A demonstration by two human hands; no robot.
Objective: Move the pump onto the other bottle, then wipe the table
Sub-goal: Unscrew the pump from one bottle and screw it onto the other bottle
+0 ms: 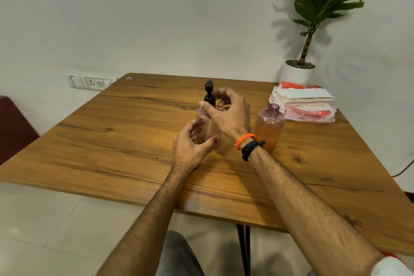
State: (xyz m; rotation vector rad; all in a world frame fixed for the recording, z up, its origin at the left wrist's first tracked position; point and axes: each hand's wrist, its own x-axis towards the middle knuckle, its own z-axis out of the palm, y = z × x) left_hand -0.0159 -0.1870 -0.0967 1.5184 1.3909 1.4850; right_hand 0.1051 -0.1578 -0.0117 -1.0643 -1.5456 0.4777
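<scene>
Wooden table [112, 141], white wall: right hand [230, 116] pinches pump [209, 94]; left hand [190, 145] seemingly loose.

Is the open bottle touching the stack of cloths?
Apart. In the head view, bare wood shows between the open bottle and the stack of cloths.

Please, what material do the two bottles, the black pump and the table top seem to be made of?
Both bottles, one under the pump and one open-necked: probably plastic, pinkish and translucent, since the second shows orange liquid inside. Pump: likely black plastic, dull, no metallic shine. Table: wood or wood-look laminate; grain lines and knots show under a smooth, slightly glossy finish, so I cannot tell which.
</scene>
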